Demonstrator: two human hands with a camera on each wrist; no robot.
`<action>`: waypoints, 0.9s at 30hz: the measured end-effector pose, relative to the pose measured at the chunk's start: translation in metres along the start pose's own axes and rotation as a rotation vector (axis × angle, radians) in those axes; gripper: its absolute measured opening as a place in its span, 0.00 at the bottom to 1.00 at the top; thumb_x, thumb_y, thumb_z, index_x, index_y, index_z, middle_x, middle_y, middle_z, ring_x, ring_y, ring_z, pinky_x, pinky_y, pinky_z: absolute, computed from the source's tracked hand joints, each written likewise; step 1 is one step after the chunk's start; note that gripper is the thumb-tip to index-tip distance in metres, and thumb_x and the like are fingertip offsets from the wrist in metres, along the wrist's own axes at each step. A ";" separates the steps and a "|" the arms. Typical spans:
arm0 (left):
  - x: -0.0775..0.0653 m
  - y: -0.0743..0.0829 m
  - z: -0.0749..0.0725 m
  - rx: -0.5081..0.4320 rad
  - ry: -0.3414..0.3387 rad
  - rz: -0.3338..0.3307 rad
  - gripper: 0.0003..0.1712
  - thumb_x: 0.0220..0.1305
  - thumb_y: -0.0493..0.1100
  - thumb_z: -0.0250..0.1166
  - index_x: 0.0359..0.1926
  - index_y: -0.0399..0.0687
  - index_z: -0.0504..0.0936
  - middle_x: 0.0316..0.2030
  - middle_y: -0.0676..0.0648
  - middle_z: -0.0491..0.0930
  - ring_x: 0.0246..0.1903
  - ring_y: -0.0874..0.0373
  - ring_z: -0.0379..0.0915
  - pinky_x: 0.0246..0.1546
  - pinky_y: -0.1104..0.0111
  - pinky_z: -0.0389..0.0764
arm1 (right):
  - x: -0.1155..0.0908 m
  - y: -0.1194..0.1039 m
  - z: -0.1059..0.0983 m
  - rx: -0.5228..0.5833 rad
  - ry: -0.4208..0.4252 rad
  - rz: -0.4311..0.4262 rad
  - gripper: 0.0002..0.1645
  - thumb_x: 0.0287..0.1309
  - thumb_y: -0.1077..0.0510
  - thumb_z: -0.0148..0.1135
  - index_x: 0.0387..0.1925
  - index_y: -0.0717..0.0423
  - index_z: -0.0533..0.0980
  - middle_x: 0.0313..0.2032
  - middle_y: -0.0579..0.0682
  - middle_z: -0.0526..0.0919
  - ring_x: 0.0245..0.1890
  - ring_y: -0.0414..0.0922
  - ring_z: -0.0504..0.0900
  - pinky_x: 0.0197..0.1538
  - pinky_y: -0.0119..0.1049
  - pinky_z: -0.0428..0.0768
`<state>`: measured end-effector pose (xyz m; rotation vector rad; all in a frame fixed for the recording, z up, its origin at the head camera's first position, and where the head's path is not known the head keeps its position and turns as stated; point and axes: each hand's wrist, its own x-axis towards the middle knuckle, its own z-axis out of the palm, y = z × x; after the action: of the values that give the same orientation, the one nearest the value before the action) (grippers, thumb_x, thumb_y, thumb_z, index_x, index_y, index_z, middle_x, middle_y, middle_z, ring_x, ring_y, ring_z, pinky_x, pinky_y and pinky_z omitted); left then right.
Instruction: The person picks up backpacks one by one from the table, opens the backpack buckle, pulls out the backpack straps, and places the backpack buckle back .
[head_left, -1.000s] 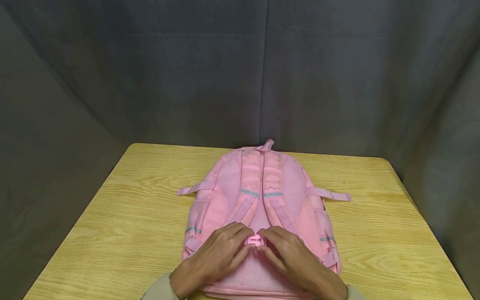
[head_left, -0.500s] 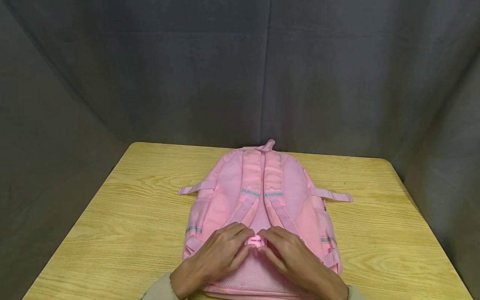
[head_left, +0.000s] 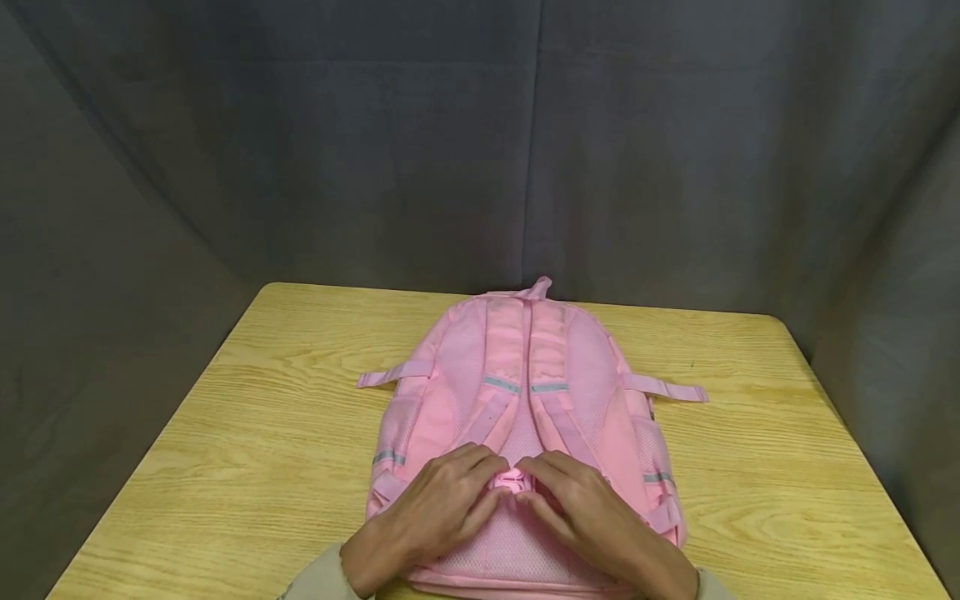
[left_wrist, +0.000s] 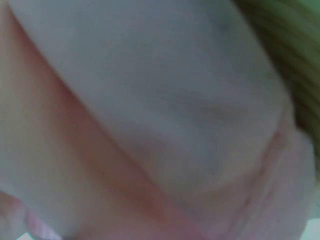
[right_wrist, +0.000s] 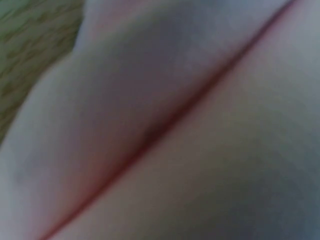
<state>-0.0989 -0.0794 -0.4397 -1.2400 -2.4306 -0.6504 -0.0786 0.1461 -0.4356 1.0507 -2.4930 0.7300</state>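
Observation:
A pink backpack (head_left: 459, 354) lies with its strap side up on the wooden table, top end away from me. Low on its back panel, a small pink buckle (head_left: 511, 480) is in the middle between both hands. My left hand (head_left: 444, 500) pinches the buckle's left side between thumb and fingers. From the right, my right hand (head_left: 583, 510) grips the other side in the same manner. The fingertips partly cover the buckle, so I cannot tell whether its halves are joined. Blurred, close-up backpack fabric (left_wrist: 160, 100) fills most of the left wrist view; the right wrist view is similar.
Two padded shoulder straps (head_left: 505, 342) run down the bag's middle. A loose webbing strap (head_left: 390, 375) sticks out on the left, another strap end (head_left: 667, 388) on the right. The wooden table (head_left: 247, 450) extends to both sides, with a dark grey curtain (head_left: 390, 150) behind.

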 end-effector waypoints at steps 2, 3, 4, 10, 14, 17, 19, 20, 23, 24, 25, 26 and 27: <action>0.000 0.000 -0.001 0.003 -0.001 -0.002 0.10 0.66 0.43 0.64 0.45 0.44 0.83 0.40 0.53 0.82 0.41 0.63 0.78 0.45 0.73 0.81 | 0.000 0.000 0.000 -0.010 0.008 -0.006 0.12 0.64 0.55 0.65 0.46 0.55 0.80 0.42 0.42 0.82 0.41 0.34 0.80 0.44 0.31 0.82; 0.000 0.000 -0.001 0.005 -0.001 -0.005 0.10 0.66 0.43 0.64 0.45 0.44 0.83 0.40 0.53 0.82 0.41 0.63 0.78 0.45 0.73 0.81 | 0.000 0.001 0.000 -0.014 0.013 -0.008 0.12 0.63 0.56 0.65 0.46 0.55 0.80 0.42 0.43 0.82 0.41 0.34 0.80 0.45 0.31 0.82; 0.000 0.000 -0.001 0.008 0.000 -0.009 0.11 0.66 0.43 0.64 0.45 0.44 0.83 0.41 0.53 0.82 0.41 0.63 0.78 0.45 0.73 0.81 | 0.000 0.002 0.000 -0.018 0.019 -0.011 0.12 0.62 0.57 0.66 0.46 0.56 0.81 0.42 0.43 0.82 0.41 0.35 0.80 0.45 0.31 0.82; 0.000 -0.001 -0.002 0.014 0.010 -0.022 0.11 0.66 0.45 0.64 0.45 0.44 0.83 0.41 0.52 0.82 0.42 0.62 0.79 0.47 0.72 0.81 | -0.001 0.004 -0.001 -0.028 0.029 -0.012 0.13 0.59 0.60 0.66 0.46 0.58 0.81 0.40 0.45 0.83 0.40 0.36 0.80 0.45 0.31 0.82; -0.001 -0.001 -0.001 0.016 0.011 -0.016 0.11 0.67 0.45 0.64 0.45 0.45 0.83 0.41 0.53 0.82 0.41 0.63 0.79 0.46 0.72 0.81 | -0.002 0.004 -0.001 -0.032 0.027 -0.010 0.13 0.59 0.60 0.66 0.46 0.58 0.81 0.42 0.45 0.83 0.42 0.37 0.81 0.46 0.33 0.83; -0.001 -0.001 -0.001 0.014 0.011 -0.016 0.11 0.67 0.46 0.64 0.45 0.45 0.83 0.41 0.53 0.82 0.41 0.63 0.79 0.46 0.72 0.81 | -0.002 0.004 -0.001 -0.034 0.027 -0.010 0.12 0.59 0.59 0.66 0.45 0.57 0.81 0.42 0.46 0.83 0.42 0.37 0.81 0.46 0.33 0.82; -0.001 -0.001 -0.001 0.010 0.012 -0.018 0.11 0.67 0.46 0.64 0.45 0.45 0.83 0.41 0.53 0.82 0.41 0.63 0.79 0.46 0.72 0.81 | -0.002 0.004 0.000 -0.035 0.030 -0.012 0.12 0.59 0.59 0.67 0.44 0.57 0.81 0.42 0.46 0.83 0.42 0.37 0.81 0.46 0.32 0.82; -0.001 -0.001 -0.001 0.008 0.013 -0.018 0.11 0.67 0.46 0.64 0.45 0.45 0.83 0.41 0.53 0.82 0.41 0.63 0.78 0.46 0.72 0.81 | -0.002 0.004 0.000 -0.034 0.030 -0.012 0.12 0.59 0.59 0.67 0.44 0.57 0.81 0.42 0.45 0.83 0.42 0.36 0.81 0.46 0.32 0.82; -0.001 -0.001 0.000 0.004 0.019 -0.017 0.11 0.67 0.46 0.64 0.45 0.45 0.82 0.40 0.53 0.82 0.41 0.63 0.78 0.45 0.72 0.81 | -0.002 0.005 0.000 -0.032 0.035 -0.016 0.12 0.59 0.59 0.67 0.44 0.57 0.81 0.42 0.45 0.83 0.41 0.36 0.81 0.46 0.31 0.81; -0.001 -0.001 0.000 0.004 0.021 -0.015 0.10 0.67 0.46 0.64 0.45 0.45 0.82 0.40 0.53 0.82 0.41 0.63 0.78 0.45 0.72 0.81 | -0.002 0.005 -0.001 -0.032 0.036 -0.017 0.12 0.59 0.59 0.66 0.44 0.57 0.81 0.42 0.44 0.83 0.41 0.35 0.81 0.46 0.30 0.81; -0.001 -0.002 0.000 0.004 0.023 -0.014 0.10 0.67 0.46 0.64 0.45 0.45 0.82 0.40 0.53 0.82 0.41 0.63 0.78 0.45 0.72 0.81 | -0.002 0.005 -0.001 -0.031 0.036 -0.018 0.11 0.60 0.59 0.66 0.44 0.57 0.81 0.42 0.44 0.83 0.41 0.35 0.80 0.46 0.30 0.81; -0.001 -0.002 0.000 0.004 0.024 -0.013 0.10 0.68 0.46 0.64 0.45 0.45 0.82 0.40 0.53 0.82 0.41 0.63 0.78 0.45 0.72 0.81 | -0.002 0.005 -0.001 -0.029 0.036 -0.019 0.11 0.60 0.59 0.66 0.44 0.56 0.81 0.42 0.44 0.83 0.41 0.35 0.80 0.46 0.30 0.81; -0.001 -0.002 0.000 0.004 0.026 -0.012 0.10 0.68 0.46 0.63 0.45 0.45 0.82 0.40 0.53 0.82 0.41 0.63 0.78 0.45 0.72 0.81 | -0.002 0.005 -0.001 -0.028 0.036 -0.020 0.11 0.60 0.58 0.66 0.45 0.57 0.81 0.42 0.44 0.83 0.41 0.35 0.80 0.46 0.30 0.81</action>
<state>-0.0996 -0.0812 -0.4411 -1.2084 -2.4188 -0.6605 -0.0810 0.1502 -0.4373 1.0417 -2.4522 0.7002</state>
